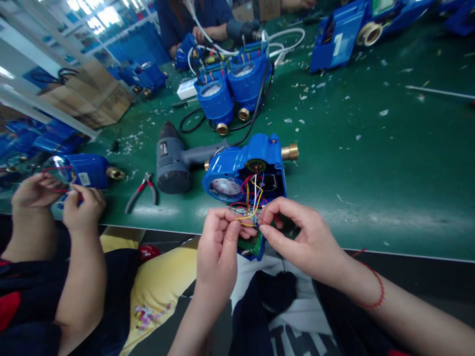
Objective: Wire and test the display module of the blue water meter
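Observation:
A blue meter housing with a round dial and brass fittings lies open on the green table. Red, yellow, white and other wires run out of its cavity towards me. My left hand pinches the yellow wire just in front of the housing. Close beside it, my right hand has thumb and forefinger together on thin wire ends, a red one among them. Below the fingers a green circuit board in a blue cover hangs at the table's edge, partly hidden by my left hand.
A heat gun and red-handled cutters lie left of the housing. Two blue meters with cables stand behind. At the left a co-worker's hands hold wires by another meter; another person sits across the green table.

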Demonstrator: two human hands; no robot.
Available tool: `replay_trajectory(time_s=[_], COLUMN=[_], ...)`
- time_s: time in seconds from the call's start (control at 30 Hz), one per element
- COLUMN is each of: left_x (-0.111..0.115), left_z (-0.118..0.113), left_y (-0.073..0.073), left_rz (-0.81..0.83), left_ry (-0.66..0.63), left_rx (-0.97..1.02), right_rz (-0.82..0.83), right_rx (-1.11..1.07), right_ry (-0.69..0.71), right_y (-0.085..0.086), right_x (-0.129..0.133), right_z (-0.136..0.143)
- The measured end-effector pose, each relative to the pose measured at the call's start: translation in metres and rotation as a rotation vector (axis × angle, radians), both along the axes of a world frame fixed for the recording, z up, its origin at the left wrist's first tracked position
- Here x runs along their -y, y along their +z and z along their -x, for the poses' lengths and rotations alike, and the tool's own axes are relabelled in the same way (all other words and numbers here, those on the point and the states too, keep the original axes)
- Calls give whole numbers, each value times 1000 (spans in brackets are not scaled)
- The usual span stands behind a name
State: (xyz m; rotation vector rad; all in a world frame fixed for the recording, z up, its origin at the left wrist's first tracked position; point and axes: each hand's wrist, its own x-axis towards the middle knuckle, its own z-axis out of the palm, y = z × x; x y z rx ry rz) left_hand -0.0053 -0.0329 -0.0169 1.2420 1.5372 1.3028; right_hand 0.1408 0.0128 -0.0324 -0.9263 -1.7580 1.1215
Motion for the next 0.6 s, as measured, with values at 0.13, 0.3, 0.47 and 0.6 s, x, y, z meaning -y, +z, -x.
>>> replay_trajectory(time_s=[0.13,0.3,0.47,0.6], left_x=[0,0,2,6], left_z=[-1,-1,1,1], left_y=[2,2,3,6], left_rz=[61,123,139,130], left_ry=[3,10,-12,-59], left_rx=[133,223,186,129], right_rz=[-100,-458,-479,-483], right_rx=[-83,88,211,204], right_ry=[-119,-99,-91,-80], right_y=[-9,-13,-7,-5], right_x=[5,10,6,3], right_z=[4,4,8,11])
